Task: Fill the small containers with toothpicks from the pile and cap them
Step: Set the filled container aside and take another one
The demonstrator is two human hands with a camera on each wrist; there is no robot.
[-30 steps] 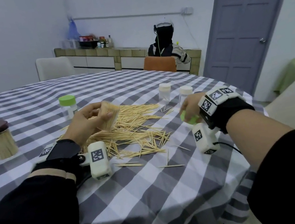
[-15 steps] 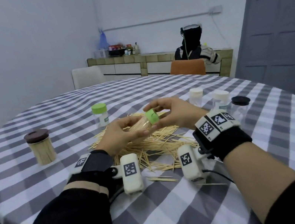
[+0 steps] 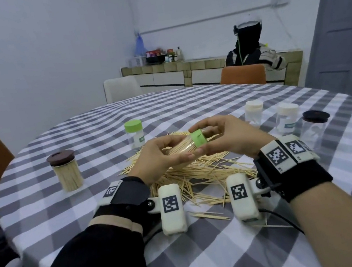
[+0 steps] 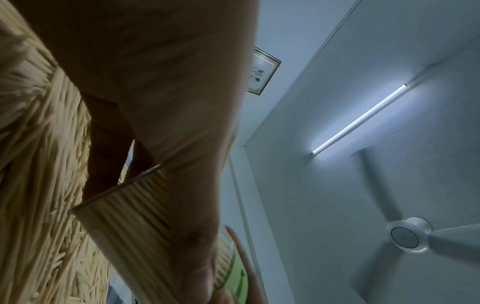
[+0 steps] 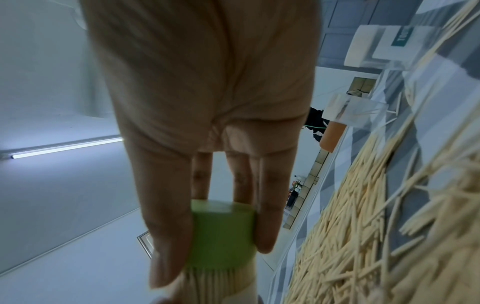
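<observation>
Left hand [image 3: 158, 159] gripping a clear toothpick-filled container [image 3: 182, 149], tilted sideways; right hand [image 3: 229, 136] pinching its green plastic cap [image 3: 198, 138], above the toothpick pile [image 3: 200, 171]

Little can be read here. A clear jar [image 5: 389, 39] by the toothpicks carries a white label with a teal patch whose white letters begin "TOO", the rest blurred. The wrist bands [image 3: 286, 153] bear black-and-white square code markers. A framed picture [image 4: 262, 72] on the wall shows brush-style marks, illegible.
</observation>
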